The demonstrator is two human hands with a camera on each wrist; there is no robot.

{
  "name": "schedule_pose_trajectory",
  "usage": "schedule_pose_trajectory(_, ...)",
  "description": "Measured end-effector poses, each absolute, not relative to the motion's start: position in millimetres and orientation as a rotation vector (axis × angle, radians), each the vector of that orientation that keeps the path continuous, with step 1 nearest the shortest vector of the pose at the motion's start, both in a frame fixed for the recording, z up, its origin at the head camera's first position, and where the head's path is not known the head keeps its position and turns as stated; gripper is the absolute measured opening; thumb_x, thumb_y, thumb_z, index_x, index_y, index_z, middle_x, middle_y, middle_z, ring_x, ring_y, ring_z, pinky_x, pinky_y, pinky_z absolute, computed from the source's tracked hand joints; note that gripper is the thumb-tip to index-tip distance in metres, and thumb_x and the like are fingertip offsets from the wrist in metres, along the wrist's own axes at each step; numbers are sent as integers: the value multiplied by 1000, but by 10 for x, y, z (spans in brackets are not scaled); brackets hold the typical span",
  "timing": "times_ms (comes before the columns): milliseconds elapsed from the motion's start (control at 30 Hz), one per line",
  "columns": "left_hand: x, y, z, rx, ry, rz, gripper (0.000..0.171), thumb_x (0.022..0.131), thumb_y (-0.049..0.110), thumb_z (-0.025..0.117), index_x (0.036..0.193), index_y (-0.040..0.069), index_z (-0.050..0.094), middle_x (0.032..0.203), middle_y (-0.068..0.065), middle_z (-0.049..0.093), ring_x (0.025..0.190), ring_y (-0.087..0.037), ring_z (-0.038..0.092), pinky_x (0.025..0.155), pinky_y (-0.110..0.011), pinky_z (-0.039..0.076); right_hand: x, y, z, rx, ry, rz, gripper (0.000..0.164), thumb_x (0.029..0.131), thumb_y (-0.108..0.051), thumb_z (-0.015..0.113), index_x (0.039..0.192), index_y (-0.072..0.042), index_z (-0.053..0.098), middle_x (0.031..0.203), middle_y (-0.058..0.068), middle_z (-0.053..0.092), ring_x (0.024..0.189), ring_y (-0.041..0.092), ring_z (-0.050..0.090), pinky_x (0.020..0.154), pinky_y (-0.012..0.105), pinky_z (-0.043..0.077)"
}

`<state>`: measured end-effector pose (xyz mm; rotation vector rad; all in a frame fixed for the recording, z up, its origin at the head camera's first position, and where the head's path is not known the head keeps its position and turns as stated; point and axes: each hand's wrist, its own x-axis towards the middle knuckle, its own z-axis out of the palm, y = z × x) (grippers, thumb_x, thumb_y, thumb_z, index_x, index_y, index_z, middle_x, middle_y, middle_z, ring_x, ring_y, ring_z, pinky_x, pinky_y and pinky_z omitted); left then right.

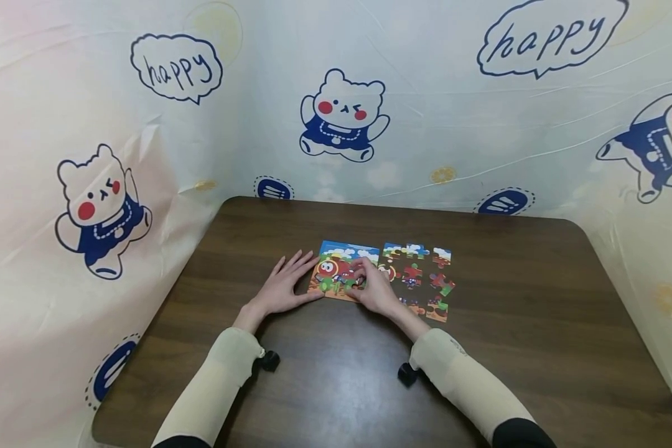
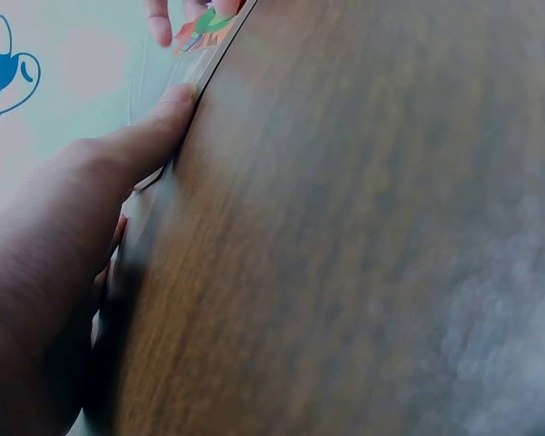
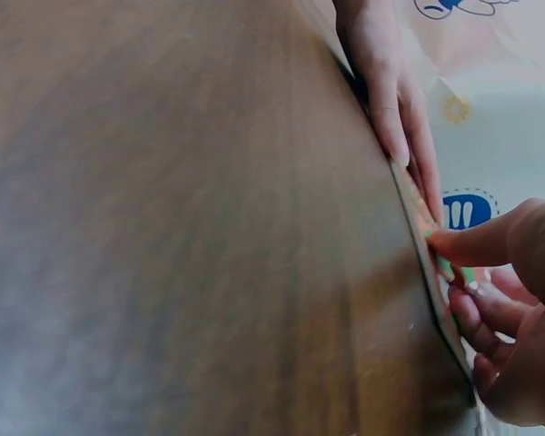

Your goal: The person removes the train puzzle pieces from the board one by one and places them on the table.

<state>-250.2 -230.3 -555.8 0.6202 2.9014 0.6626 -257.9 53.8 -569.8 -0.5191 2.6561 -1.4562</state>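
A flat puzzle board point(image 1: 336, 252) with a bright cartoon picture lies on the table. My left hand point(image 1: 282, 289) rests along its left side, fingers spread; the thumb reaches the near left corner. Over the board's right part, my right hand point(image 1: 378, 292) is bent, thumb and fingers pinching a small puzzle piece point(image 3: 466, 274) with green on it. The right hand covers that side of the picture. In the left wrist view, the left thumb point(image 2: 168, 113) lies against the board's edge. Loose puzzle pieces point(image 1: 412, 274) are laid out in rough columns just right of the board.
A brown wooden table point(image 1: 325, 386) with rounded corners carries everything. Behind and beside it hangs a pale curtain point(image 1: 269, 93) printed with bears and "happy" bubbles. A loose corner piece point(image 1: 437, 312) lies nearest the front right of the group.
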Motion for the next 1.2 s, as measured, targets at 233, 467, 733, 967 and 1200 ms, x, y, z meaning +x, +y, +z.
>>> schedule_pose_trajectory(233, -2505, -2299, -5554, 628, 2895, 671, 95, 97, 66, 73, 174, 27, 35, 185, -2, 26, 175, -33, 14, 139, -67, 4, -2448, 582, -5594, -682, 2704, -1545, 48, 86, -5, 90, 128, -6, 66, 103, 9, 81, 99, 27, 75, 102, 52, 44)
schedule_pose_trajectory(467, -2512, -2306, -5577, 632, 2904, 669, 95, 97, 67, 73, 174, 26, 36, 184, -3, 27, 175, -34, 15, 139, -68, 6, -2370, 593, -5510, -728, 2732, -1376, 61, 89, -8, 90, 145, -7, 68, 103, 9, 77, 98, 24, 73, 103, 53, 49)
schedule_pose_trajectory(733, -2496, -2300, -5549, 626, 2900, 663, 94, 98, 66, 73, 174, 27, 35, 185, -2, 26, 175, -33, 14, 139, -67, 5, -2352, 583, -5480, -664, 2684, -1373, 67, 90, -8, 91, 152, -8, 65, 101, 7, 76, 92, 18, 67, 93, 38, 50)
schedule_pose_trajectory(967, -2492, -2294, -5551, 622, 2895, 693, 94, 97, 67, 73, 174, 25, 37, 184, -4, 28, 174, -35, 15, 139, -68, 5, -2337, 602, -5454, -590, 2559, -1565, 59, 89, 6, 84, 146, 0, 68, 99, 15, 75, 84, 16, 63, 75, 21, 50)
schedule_pose_trajectory(1200, -2499, -2294, -5543, 612, 2896, 659, 94, 98, 66, 73, 174, 26, 36, 185, -3, 26, 175, -33, 13, 139, -67, 4, -2338, 626, -5450, -518, 2528, -1603, 56, 89, 5, 85, 143, -2, 70, 101, 14, 79, 82, 16, 60, 71, 19, 45)
